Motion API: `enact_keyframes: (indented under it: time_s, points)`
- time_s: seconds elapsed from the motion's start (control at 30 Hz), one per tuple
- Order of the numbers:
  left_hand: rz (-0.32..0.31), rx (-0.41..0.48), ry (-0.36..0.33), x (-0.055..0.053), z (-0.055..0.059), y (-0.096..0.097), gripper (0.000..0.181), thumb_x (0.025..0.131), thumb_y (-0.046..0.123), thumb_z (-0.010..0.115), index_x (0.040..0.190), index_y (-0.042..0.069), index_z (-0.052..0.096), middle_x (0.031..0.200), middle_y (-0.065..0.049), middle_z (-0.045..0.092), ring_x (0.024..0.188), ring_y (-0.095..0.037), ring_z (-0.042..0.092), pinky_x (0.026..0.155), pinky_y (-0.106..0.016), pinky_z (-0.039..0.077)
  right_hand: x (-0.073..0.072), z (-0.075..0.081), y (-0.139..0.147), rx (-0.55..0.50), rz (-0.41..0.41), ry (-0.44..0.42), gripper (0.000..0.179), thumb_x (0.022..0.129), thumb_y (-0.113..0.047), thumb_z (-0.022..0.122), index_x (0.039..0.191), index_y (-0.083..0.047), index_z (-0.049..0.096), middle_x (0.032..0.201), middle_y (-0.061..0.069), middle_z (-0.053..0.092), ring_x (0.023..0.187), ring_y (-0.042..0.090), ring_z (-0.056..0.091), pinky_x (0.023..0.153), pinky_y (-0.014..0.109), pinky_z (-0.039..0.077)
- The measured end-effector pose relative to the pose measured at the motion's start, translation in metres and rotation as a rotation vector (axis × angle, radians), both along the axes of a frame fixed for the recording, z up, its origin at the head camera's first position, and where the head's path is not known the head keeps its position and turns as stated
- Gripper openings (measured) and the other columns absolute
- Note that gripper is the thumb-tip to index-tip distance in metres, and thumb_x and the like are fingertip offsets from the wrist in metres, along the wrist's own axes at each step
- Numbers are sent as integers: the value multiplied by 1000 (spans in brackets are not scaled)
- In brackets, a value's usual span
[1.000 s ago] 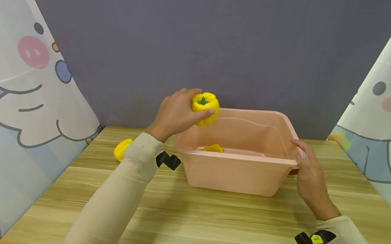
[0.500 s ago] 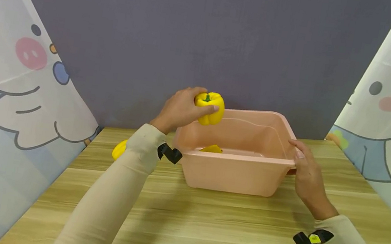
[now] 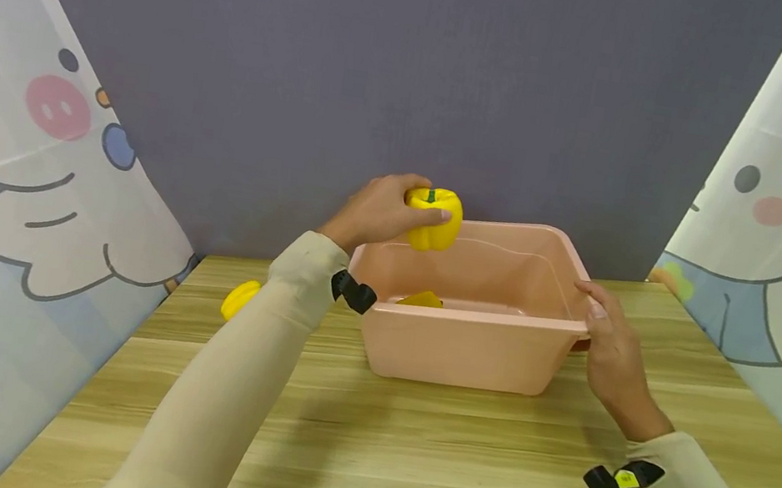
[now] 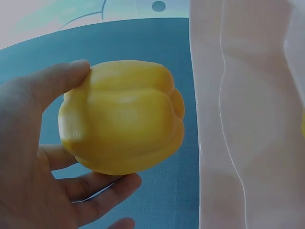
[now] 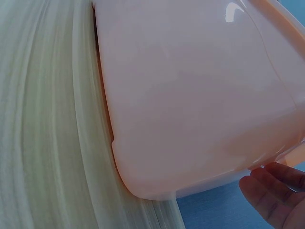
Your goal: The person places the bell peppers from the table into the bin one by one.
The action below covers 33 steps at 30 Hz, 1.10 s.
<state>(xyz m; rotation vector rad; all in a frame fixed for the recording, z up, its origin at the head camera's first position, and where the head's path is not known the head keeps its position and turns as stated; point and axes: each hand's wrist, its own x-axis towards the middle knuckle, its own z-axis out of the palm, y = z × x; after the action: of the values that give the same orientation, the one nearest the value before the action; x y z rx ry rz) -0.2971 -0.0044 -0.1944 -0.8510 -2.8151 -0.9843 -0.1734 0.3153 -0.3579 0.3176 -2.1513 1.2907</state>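
— What has the left hand [image 3: 375, 212] got?

— A yellow bell pepper [image 3: 432, 218], stem up. The thumb and fingers are curled round it, and the left wrist view shows the pepper [image 4: 121, 117] cradled against the palm with the thumb [image 4: 52, 83] on one side and the fingers beneath.

— Where is it, relative to the tub?

— In the air, above the rear left corner of the pink plastic basin [image 3: 466, 348], just over the rim and not touching it. The basin stands on the wooden table [image 3: 403, 465], close to the grey back wall [image 3: 387, 66].

— And the right hand [image 3: 612, 357]?

— It rests on the basin's right rim, thumb on top of the edge, fingers down the outer side. From the right wrist view only fingertips [image 5: 274, 198] show under the lip of the basin [image 5: 190, 95], so I would say it holds the rim, though how firmly is hard to judge.

— Anything inside the basin?

— A yellow piece [image 3: 421, 298] lies on its floor near the front wall; mostly hidden, probably another pepper. A further yellow thing [image 3: 240, 299] sits on the table to the left of the basin, partly behind the left sleeve [image 3: 243, 374]. Cartoon-printed curtains [image 3: 14, 179] hang at both sides.
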Motion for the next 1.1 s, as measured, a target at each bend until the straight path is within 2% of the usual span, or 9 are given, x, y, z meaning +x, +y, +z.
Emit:
enact_keyframes:
  time_s: [0.4,0.87,1.1]
  points:
    - [-93,-6,-3,-8,1,14,75,90,57,67,146,10,51,119,1,61,94,-14,60,83,-31,51,1,1,-1,12,5,-10,45,111,-25,28,148,-8,44,131,26,54,82,2,60,63,18,52]
    - [-148,-18,-81,-15,-3,29,73,90,49,72,146,9,49,121,-1,60,98,-15,60,86,-28,52,1,3,1,6,1,4,44,110,-22,29,148,-6,45,130,27,54,80,3,60,63,17,52]
    - [-153,-65,-79,-18,-11,29,73,90,49,70,146,8,49,122,-2,60,99,-15,60,88,-31,51,0,2,0,6,2,0,43,110,-22,31,148,-7,46,127,25,57,78,4,60,62,17,51]
